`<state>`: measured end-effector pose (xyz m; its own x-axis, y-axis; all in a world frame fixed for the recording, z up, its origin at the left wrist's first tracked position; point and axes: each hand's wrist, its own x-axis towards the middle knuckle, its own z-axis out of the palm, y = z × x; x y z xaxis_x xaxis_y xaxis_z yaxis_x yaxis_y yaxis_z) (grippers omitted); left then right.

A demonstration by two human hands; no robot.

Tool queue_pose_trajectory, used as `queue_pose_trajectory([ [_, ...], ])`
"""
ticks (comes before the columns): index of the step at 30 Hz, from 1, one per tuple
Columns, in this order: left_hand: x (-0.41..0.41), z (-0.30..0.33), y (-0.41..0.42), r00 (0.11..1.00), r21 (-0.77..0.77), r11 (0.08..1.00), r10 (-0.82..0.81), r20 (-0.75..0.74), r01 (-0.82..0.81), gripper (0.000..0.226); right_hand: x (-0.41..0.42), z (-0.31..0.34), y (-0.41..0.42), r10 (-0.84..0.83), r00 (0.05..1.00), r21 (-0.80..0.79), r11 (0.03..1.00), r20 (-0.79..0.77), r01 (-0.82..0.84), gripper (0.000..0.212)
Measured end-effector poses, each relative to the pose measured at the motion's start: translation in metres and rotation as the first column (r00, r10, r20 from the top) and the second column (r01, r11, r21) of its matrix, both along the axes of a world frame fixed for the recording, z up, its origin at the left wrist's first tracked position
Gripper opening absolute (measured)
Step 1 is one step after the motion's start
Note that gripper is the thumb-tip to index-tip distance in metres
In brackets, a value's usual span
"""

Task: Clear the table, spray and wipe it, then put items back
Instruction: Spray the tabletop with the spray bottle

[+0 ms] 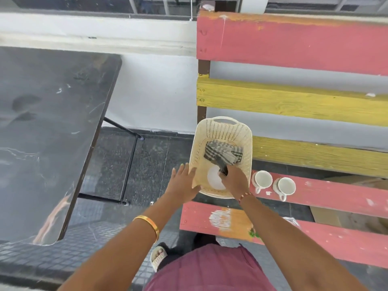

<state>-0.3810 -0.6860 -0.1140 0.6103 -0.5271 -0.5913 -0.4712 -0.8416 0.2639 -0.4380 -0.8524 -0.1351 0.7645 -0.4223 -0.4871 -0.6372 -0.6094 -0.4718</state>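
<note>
Table [48,131], dark and glossy, fills the left of the view with scratches and faint smudges on its top; its black folding legs [129,164] stand on the speckled floor. To its right is a slatted bench [315,192] painted pink and yellow, and on it sits a cream plastic basket [220,131] with perforated walls. Inside the basket lies a folded checked cloth [223,153] toward the far end and a white plate [214,179] at the near end. The right hand [235,181] reaches into the basket, its grip closed around a dark object that touches the cloth; what that object is cannot be told. The left hand [183,181] rests flat against the basket's near left wall, fingers spread wide, holding nothing. Two white cups [262,179] stand side by side on a pink slat just right of the basket, handles turned toward the person. A gold bangle [150,224] circles the left wrist.
</note>
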Motion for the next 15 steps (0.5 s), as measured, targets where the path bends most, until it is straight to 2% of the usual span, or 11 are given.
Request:
queue_pose_trajectory([
  [2,0.000,0.002,0.006,1.000,-0.034,0.999,0.029,0.001,-0.028,0.066,0.000,0.006,0.001,-0.042,0.999,-0.006,0.999,0.031,0.043,0.017],
  [4,0.002,0.004,0.014,0.999,-0.063,0.997,0.046,0.012,-0.045,0.064,0.003,0.020,0.007,-0.014,0.996,-0.041,0.999,0.083,0.017,0.017],
  [7,0.006,0.011,0.030,0.996,-0.132,0.987,0.091,0.004,-0.090,0.059,0.006,0.054,0.025,0.048,0.972,-0.133,0.991,0.231,-0.018,0.020],
  [9,0.006,0.018,0.044,0.978,-0.234,0.950,0.194,-0.071,-0.206,0.058,0.008,0.078,0.041,0.049,0.938,-0.174,0.985,0.342,0.012,0.021],
  [11,0.004,0.032,0.062,0.927,-0.361,0.855,0.325,-0.187,-0.373,0.058,0.010,0.103,0.066,0.007,0.892,-0.151,0.986,0.452,0.068,0.023],
  [13,0.006,0.046,0.077,0.847,-0.406,0.746,0.426,-0.319,-0.528,0.057,0.015,0.128,0.092,-0.054,0.842,-0.077,0.991,0.536,0.113,0.028],
  [15,0.007,0.065,0.099,0.689,-0.412,0.558,0.509,-0.516,-0.720,0.056,0.021,0.154,0.128,-0.080,0.785,-0.013,0.994,0.615,0.112,0.034],
])
